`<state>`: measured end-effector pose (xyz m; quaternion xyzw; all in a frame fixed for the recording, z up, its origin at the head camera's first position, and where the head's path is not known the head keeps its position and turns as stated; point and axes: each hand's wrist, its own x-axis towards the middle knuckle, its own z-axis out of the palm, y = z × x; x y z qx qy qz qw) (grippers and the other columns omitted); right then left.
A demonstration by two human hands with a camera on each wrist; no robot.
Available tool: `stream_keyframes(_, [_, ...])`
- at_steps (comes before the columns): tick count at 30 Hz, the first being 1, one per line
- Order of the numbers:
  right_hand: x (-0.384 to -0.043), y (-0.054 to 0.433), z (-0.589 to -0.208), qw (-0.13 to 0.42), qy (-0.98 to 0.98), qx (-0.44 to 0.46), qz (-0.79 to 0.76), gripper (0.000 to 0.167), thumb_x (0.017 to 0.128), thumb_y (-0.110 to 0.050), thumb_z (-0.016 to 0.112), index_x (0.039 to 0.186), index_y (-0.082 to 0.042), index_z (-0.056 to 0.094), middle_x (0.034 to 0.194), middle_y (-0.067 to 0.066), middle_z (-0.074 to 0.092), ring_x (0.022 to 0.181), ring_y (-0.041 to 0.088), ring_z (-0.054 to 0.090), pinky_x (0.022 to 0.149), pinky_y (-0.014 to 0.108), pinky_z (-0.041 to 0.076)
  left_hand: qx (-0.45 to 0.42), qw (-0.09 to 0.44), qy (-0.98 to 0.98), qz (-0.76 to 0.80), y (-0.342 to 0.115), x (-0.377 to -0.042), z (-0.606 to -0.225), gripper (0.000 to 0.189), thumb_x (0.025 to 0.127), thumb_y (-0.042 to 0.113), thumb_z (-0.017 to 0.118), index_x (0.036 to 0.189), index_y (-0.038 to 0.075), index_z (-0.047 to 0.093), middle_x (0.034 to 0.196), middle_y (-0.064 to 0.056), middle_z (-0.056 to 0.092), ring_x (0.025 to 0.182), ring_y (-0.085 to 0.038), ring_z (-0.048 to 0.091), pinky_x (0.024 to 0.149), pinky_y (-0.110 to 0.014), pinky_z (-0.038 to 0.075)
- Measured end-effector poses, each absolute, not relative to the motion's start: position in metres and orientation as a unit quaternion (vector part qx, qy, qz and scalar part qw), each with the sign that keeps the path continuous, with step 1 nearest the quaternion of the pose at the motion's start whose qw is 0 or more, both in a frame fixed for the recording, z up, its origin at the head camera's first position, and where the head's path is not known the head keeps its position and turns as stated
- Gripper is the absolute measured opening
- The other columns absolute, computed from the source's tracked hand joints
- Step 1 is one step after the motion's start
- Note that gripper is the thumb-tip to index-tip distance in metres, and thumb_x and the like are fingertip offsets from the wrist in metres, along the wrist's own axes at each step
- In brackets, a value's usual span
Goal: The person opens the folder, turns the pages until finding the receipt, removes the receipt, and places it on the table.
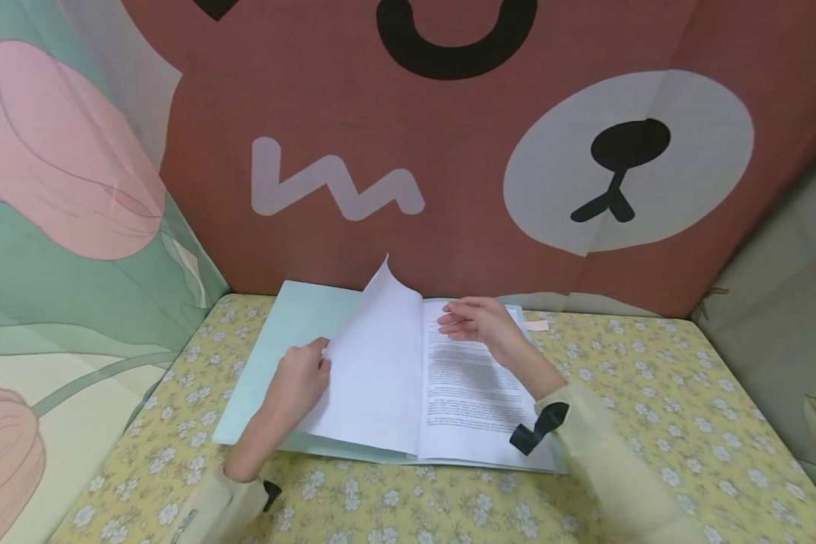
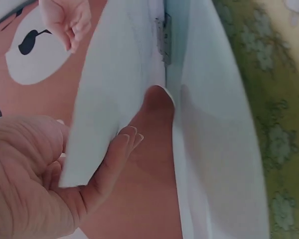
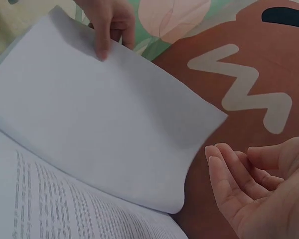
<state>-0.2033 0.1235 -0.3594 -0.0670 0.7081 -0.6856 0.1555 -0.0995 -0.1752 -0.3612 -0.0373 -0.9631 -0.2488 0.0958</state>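
Note:
A pale green folder lies spread on the table, with white sheets of paper inside. My left hand pinches the outer edge of a turned-over blank sheet, thumb on the near face and fingers behind it. That sheet stands raised, its far corner curling up. The left wrist view shows the sheet between thumb and fingers, and a metal binder clip at the fold. Above the printed page on the right side hovers my right hand, fingers loosely bent and holding nothing.
The table has a yellow floral cloth. A small pinkish tab sticks out at the folder's right edge. Behind stands a brown cloth backdrop with a bear print; a floral curtain hangs on the left.

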Motion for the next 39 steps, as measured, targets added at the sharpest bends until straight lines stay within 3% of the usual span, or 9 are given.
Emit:
stream_keyframes(5, [-0.205, 0.136, -0.363, 0.145, 0.719, -0.058, -0.677, 0.035, 0.105, -0.015, 0.061, 0.126, 0.014, 0.06, 0.103, 0.014, 0.077, 0.088, 0.018, 0.077, 0.082, 0.03, 0.062, -0.037, 0.087, -0.966, -0.24, -0.179, -0.1, -0.369, 0.03, 0.096, -0.007, 0.058, 0.125, -0.015, 0.063, 0.101, -0.031, 0.072, 0.069, -0.022, 0.067, 0.06, -0.039, 0.058])
stream_keyframes(12, [-0.206, 0.151, -0.366, 0.138, 0.722, -0.028, -0.678, 0.037, 0.106, -0.015, 0.06, 0.13, 0.014, 0.059, 0.099, 0.01, 0.077, 0.085, 0.017, 0.077, 0.079, 0.029, 0.062, -0.022, 0.052, -0.972, -0.228, -0.181, -0.102, -0.378, 0.044, 0.094, -0.011, 0.057, 0.138, -0.015, 0.051, 0.088, -0.031, 0.071, 0.057, -0.02, 0.057, 0.049, -0.034, 0.047])
stream_keyframes(22, [-0.206, 0.169, -0.368, 0.136, 0.733, -0.002, -0.666, 0.041, 0.107, -0.018, 0.057, 0.133, 0.014, 0.057, 0.097, 0.008, 0.076, 0.085, 0.015, 0.076, 0.078, 0.027, 0.061, -0.008, 0.006, -0.978, -0.208, -0.184, -0.105, -0.387, 0.06, 0.093, -0.014, 0.049, 0.15, -0.016, 0.032, 0.106, -0.036, 0.068, 0.067, -0.025, 0.063, 0.052, -0.036, 0.049])
stream_keyframes(28, [-0.206, 0.176, -0.372, 0.143, 0.733, 0.005, -0.665, 0.043, 0.108, -0.017, 0.057, 0.135, 0.016, 0.054, 0.095, 0.006, 0.076, 0.083, 0.013, 0.075, 0.079, 0.027, 0.061, -0.015, -0.002, -0.985, -0.172, -0.186, -0.106, -0.393, 0.06, 0.092, -0.013, 0.053, 0.15, -0.015, 0.036, 0.105, -0.031, 0.067, 0.073, -0.026, 0.065, 0.059, -0.039, 0.054])
stream_keyframes(33, [-0.206, 0.18, -0.375, 0.147, 0.732, 0.017, -0.665, 0.042, 0.107, -0.017, 0.058, 0.135, 0.015, 0.054, 0.093, 0.006, 0.075, 0.083, 0.012, 0.075, 0.079, 0.026, 0.061, -0.036, 0.019, -0.993, -0.107, -0.186, -0.105, -0.399, 0.056, 0.092, -0.01, 0.059, 0.146, -0.013, 0.044, 0.104, -0.03, 0.058, 0.071, -0.029, 0.06, 0.057, -0.04, 0.054])
stream_keyframes(36, [-0.206, 0.183, -0.377, 0.144, 0.731, 0.017, -0.667, 0.043, 0.107, -0.017, 0.058, 0.135, 0.015, 0.054, 0.094, 0.006, 0.075, 0.083, 0.013, 0.075, 0.078, 0.026, 0.061, -0.079, 0.068, -0.994, -0.029, -0.185, -0.105, -0.408, 0.052, 0.092, -0.007, 0.066, 0.142, -0.008, 0.052, 0.112, -0.03, 0.053, 0.082, -0.033, 0.059, 0.061, -0.041, 0.055])
stream_keyframes(39, [-0.205, 0.184, -0.377, 0.143, 0.728, 0.015, -0.67, 0.043, 0.107, -0.017, 0.058, 0.135, 0.015, 0.054, 0.093, 0.006, 0.075, 0.082, 0.012, 0.075, 0.078, 0.026, 0.061, -0.149, 0.105, -0.983, 0.031, -0.186, -0.107, -0.417, 0.051, 0.091, -0.008, 0.07, 0.14, -0.003, 0.057, 0.126, -0.03, 0.051, 0.103, -0.04, 0.059, 0.076, -0.047, 0.057])
